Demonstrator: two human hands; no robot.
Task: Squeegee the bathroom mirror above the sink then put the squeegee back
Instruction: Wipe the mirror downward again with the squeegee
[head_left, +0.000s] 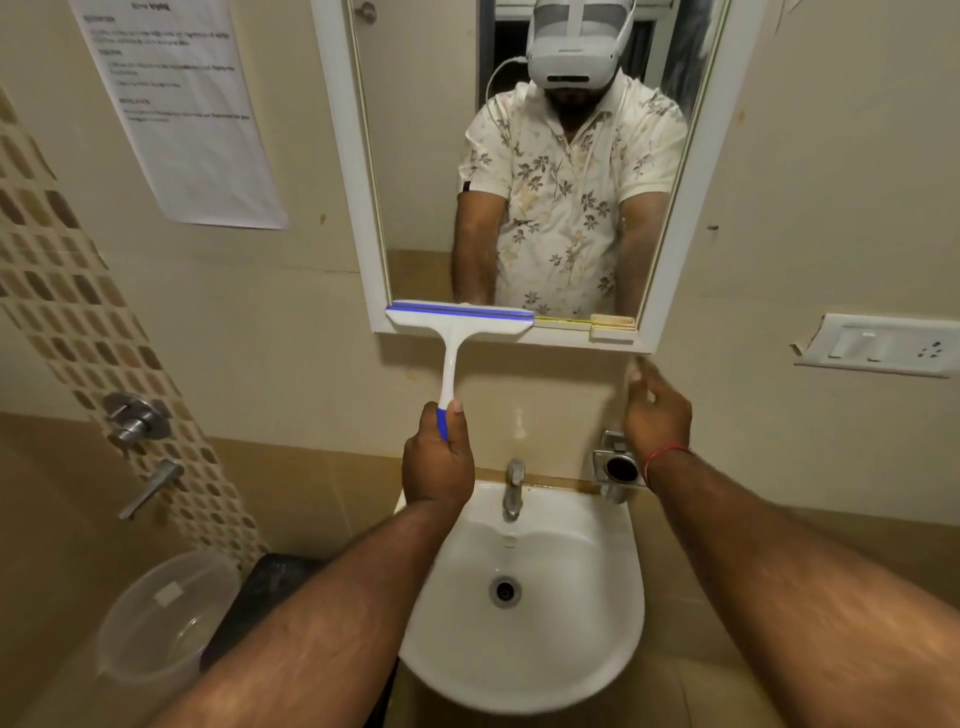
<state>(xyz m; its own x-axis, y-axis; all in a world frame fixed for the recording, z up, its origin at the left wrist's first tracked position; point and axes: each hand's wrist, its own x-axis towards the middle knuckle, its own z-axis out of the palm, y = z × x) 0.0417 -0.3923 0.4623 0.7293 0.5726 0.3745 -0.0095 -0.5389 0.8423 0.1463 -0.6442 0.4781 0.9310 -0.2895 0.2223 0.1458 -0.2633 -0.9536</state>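
Observation:
A white squeegee (457, 325) with a blue rubber blade and blue grip lies with its blade across the bottom left of the white-framed mirror (696, 218), on the lower frame edge. My left hand (439, 460) grips the squeegee's handle from below, thumb up along it. My right hand (655, 410) hovers below the mirror's bottom right corner, fingers loosely spread and blurred, holding nothing. The mirror reflects a person in a floral shirt wearing a headset.
A white sink (613, 639) with a chrome tap (513, 488) is below the hands. A chrome holder (618, 465) is fixed to the wall right of the tap. A switch plate (883, 345) is on the right wall; a clear bucket (161, 618) stands lower left.

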